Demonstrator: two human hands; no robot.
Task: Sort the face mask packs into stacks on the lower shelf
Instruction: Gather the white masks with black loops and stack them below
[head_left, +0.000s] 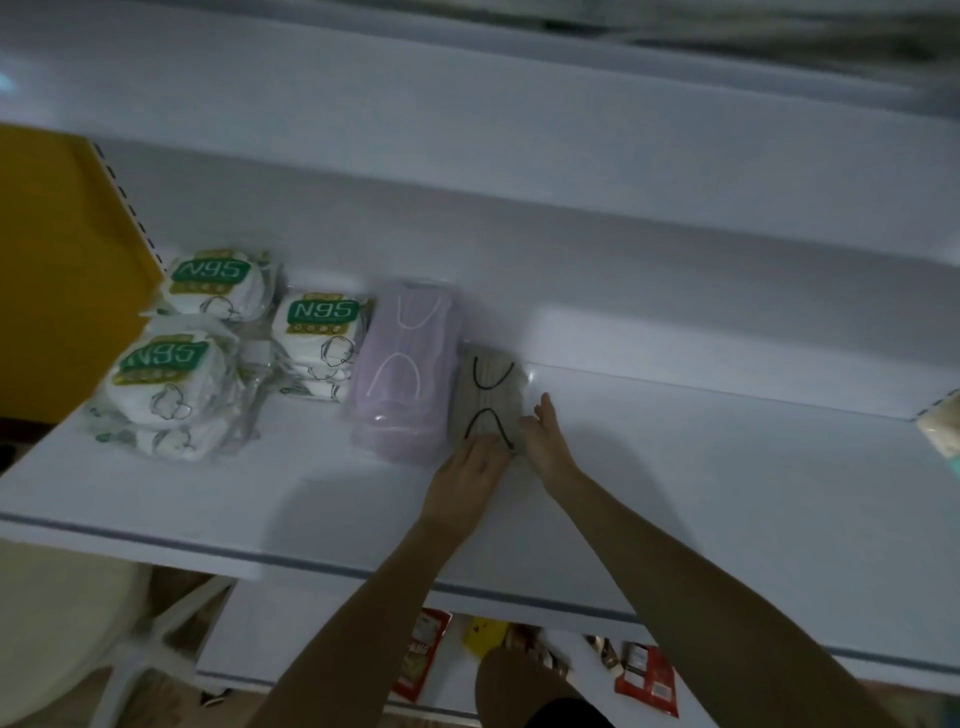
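A grey mask pack with black ear loops (485, 397) lies flat on the white shelf (675, 467). My left hand (475, 473) rests with flat fingers on its near end. My right hand (545, 436) touches its right edge, fingers stretched out. Neither hand closes around it. Directly left of it stands a stack of purple mask packs (402, 374). Further left are white N95 packs with green labels: one stack (322, 345) beside the purple one, another (215, 283) at the back left, and a third (166, 395) at the front left.
A yellow panel (62, 270) bounds the shelf on the left. A pale packet (943, 426) pokes in at the right edge. The shelf below holds red snack packets (647, 680) and a yellow item (485, 636). A white plastic chair (78, 623) stands at lower left.
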